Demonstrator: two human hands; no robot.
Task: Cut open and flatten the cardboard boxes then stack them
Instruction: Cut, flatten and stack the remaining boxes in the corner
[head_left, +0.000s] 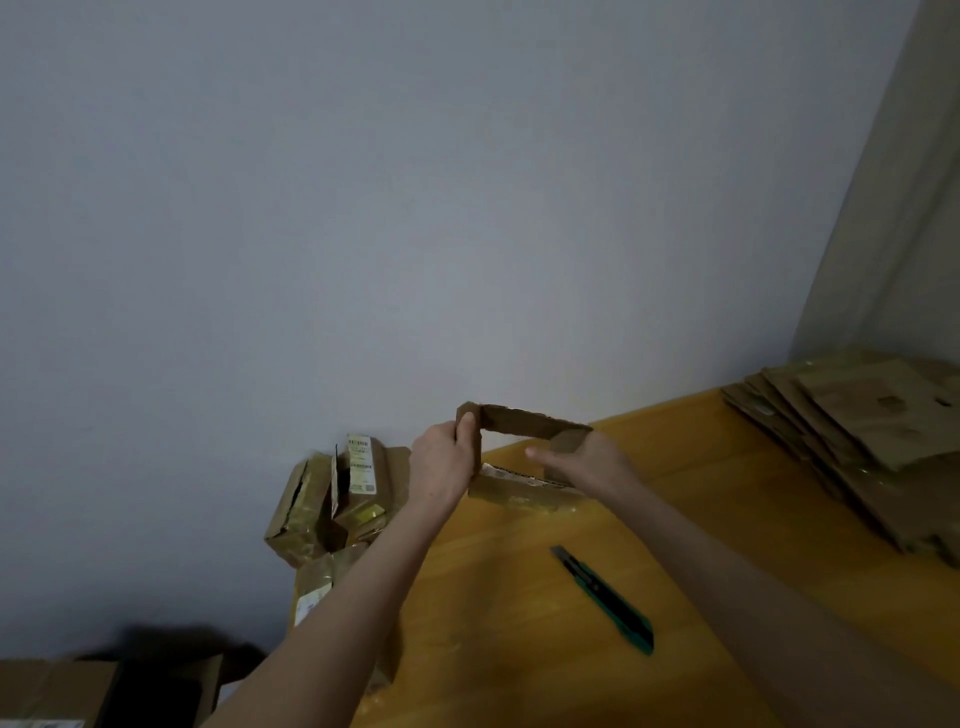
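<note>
A small brown cardboard box (519, 422), opened into a hollow sleeve, is held above the far edge of the wooden table (493, 597). My left hand (441, 467) grips its left wall, thumb on the near face. My right hand (582, 460) holds its right wall, the index finger pointing left through the opening. The box's lower flap with a label (519, 491) hangs near the table. A green and black utility knife (608, 600) lies on the table, apart from both hands. Flattened boxes (852, 431) are stacked at the right.
Several unflattened taped boxes (332, 499) are piled against the wall, left of the table. A larger open carton (104, 691) sits at the bottom left. A grey wall fills the background, with a curtain (898, 208) at the right.
</note>
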